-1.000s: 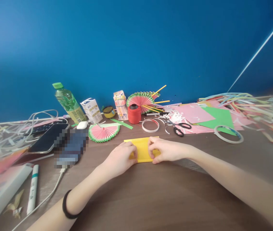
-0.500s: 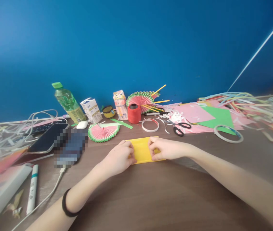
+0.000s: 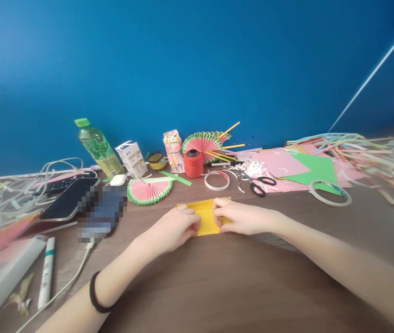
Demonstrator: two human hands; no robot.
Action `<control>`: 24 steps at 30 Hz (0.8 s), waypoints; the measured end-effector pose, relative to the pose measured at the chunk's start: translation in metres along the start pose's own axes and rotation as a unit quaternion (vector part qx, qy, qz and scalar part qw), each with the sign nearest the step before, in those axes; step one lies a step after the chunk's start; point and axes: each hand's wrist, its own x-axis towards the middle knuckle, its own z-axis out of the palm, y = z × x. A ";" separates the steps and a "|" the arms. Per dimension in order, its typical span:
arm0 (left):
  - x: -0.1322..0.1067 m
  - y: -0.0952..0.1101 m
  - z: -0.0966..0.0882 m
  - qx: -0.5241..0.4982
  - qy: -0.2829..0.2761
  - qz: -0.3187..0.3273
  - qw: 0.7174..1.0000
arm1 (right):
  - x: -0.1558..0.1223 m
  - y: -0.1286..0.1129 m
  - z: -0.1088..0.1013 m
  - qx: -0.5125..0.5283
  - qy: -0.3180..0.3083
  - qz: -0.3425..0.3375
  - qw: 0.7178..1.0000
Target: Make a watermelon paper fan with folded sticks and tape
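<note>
A folded yellow paper lies flat on the brown table in front of me. My left hand pinches its left part, fingers curled over the near edge. My right hand pinches the right part, with thumb and fingertips pressed on the paper. The two hands sit close together, with a narrow strip of yellow showing between them. A black band circles my left wrist.
Behind the paper lie a watermelon paper fan, a tape ring, black scissors, a red thread spool and a second fan. A bottle, cartons, phones, cables and a marker crowd the left; coloured paper sheets fill the right.
My hands have drawn closer together on the yellow paper, covering more of it. The paper has shifted slightly on the table.
</note>
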 end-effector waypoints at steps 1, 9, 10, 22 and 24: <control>0.000 0.000 -0.001 0.000 -0.002 -0.001 1.000 | -0.001 -0.001 0.000 -0.010 0.001 -0.001 1.000; 0.000 -0.001 -0.002 -0.023 0.013 0.005 1.000 | -0.002 -0.004 0.002 -0.083 0.030 -0.004 0.996; 0.000 -0.002 -0.003 -0.034 0.012 0.002 0.999 | -0.001 -0.003 0.001 -0.085 0.032 -0.002 0.996; 0.002 -0.001 -0.004 -0.059 0.004 -0.042 0.997 | 0.004 0.009 0.002 0.002 0.040 -0.002 0.999; 0.001 0.000 -0.003 -0.066 -0.010 -0.063 0.996 | 0.005 0.008 0.003 -0.013 0.044 -0.010 0.999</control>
